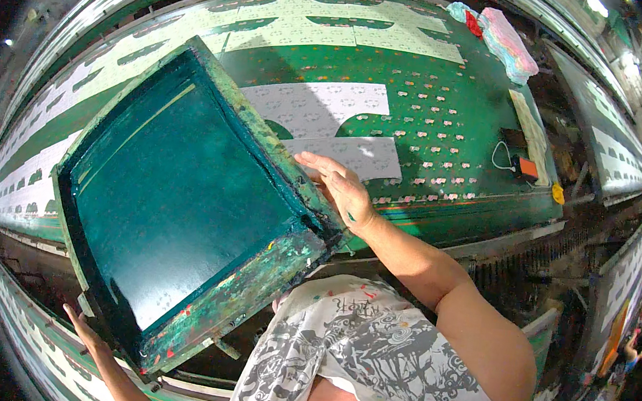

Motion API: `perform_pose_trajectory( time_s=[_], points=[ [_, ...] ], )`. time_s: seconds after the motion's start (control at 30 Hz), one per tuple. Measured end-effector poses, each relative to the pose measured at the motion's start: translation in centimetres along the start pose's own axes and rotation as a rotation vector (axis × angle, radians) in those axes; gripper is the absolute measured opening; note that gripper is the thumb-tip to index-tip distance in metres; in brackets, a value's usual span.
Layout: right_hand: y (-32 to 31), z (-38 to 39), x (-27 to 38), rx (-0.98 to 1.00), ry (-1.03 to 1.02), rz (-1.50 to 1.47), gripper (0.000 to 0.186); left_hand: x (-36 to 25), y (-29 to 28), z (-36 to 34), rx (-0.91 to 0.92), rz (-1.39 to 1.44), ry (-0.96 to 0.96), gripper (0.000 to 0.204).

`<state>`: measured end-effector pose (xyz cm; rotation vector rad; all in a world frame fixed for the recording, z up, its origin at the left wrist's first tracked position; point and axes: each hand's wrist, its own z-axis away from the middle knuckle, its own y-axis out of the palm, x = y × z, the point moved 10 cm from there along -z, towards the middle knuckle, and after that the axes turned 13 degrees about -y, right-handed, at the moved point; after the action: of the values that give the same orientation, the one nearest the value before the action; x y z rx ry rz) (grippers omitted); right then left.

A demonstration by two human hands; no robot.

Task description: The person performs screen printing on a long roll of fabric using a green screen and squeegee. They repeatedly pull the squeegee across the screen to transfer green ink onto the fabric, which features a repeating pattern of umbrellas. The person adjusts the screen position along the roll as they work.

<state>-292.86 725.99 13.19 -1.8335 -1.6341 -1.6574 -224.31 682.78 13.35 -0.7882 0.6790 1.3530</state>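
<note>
A large screen-printing frame (184,188) with a dark teal mesh and paint-stained rim is held tilted above the near edge of the long green printing table (310,66). My right hand (341,191) grips the frame's right side, fingers over and along the edge. My left hand (88,333) is by the frame's lower-left side, near a metal bracket, with fingers stretched out; whether it bears the frame's weight is unclear. White printed panels (317,110) lie on the table behind the frame, with rows of small printed pieces to the right.
Folded pastel cloths (506,45) lie at the table's far right corner. An orange device with a white cable (524,169) and a yellow object (557,194) are on the right end. More long tables (601,141) run alongside. Small, indistinct colourful objects sit at the far right.
</note>
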Motion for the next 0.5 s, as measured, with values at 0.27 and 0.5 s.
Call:
perform_pose_trajectory(
  time_s=[0.27, 0.5],
  points=[
    [-7.9, -8.2, 10.2, 0.198, -0.15, 0.063, 0.083, -0.4, 8.3, 11.5, -0.299, -0.151, 0.432, 0.076],
    [-1.7, -19.3, 21.5, 0.536, -0.04, 0.015, 0.076, 5.9, 13.3, 20.2, -0.355, 0.301, 0.034, 0.111]
  ],
)
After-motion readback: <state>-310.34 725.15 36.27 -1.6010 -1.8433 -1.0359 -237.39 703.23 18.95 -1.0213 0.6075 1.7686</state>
